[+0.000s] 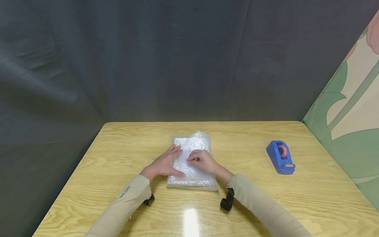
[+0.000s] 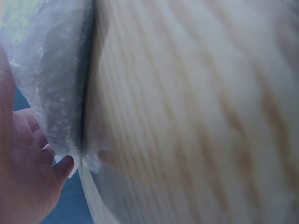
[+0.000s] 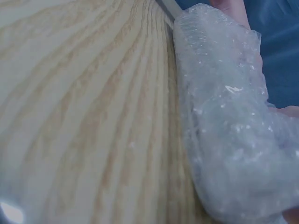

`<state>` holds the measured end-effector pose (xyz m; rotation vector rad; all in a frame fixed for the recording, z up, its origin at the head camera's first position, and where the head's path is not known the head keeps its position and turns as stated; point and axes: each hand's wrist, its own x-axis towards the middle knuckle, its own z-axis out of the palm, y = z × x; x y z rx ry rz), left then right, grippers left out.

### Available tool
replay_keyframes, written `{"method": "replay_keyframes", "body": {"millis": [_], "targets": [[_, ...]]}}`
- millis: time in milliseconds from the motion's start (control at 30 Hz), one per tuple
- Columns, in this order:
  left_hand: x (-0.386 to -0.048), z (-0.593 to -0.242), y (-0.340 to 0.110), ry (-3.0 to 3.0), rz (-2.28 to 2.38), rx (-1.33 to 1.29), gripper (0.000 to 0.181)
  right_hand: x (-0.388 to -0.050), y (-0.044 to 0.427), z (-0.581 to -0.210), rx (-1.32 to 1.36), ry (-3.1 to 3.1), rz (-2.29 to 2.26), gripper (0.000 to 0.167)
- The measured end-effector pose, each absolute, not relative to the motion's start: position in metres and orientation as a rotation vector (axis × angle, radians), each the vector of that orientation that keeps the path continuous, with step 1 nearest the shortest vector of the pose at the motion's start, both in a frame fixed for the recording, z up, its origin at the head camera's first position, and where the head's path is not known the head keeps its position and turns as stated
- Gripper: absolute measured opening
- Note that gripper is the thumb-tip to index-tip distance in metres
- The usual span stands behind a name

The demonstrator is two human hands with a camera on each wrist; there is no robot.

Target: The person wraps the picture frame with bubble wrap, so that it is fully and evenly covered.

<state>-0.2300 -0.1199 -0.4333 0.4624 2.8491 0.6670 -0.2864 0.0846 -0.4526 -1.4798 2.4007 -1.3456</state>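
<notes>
A flat rectangular package in clear bubble wrap (image 1: 195, 179) lies on the wooden table, its far end loose and puffed up. What is inside the wrap cannot be made out. My left hand (image 1: 165, 163) rests on the package's left side, fingers spread and thumb out straight. Over the middle, my right hand (image 1: 204, 161) has its thumb and forefinger together, pinching at the wrap's surface; any small piece between the tips is too small to see. In the right wrist view the bubble wrap (image 3: 229, 102) bulges at its near end and hides most of that hand.
A blue tape dispenser (image 1: 279, 159) with a pinkish roll stands on the right of the table (image 1: 124, 141). Dark cloth (image 1: 177, 65) hangs behind the table's far edge and down its left. A flower-patterned panel (image 1: 355, 131) borders the right side.
</notes>
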Motion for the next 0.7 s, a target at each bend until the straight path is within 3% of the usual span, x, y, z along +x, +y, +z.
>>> {"method": "replay_keyframes", "body": {"millis": [700], "targets": [[-0.23,-0.434,-0.119,2.857,0.675,0.465,0.106,-0.273,0.085,-0.446,-1.697,2.522,-0.925,0.024]]}}
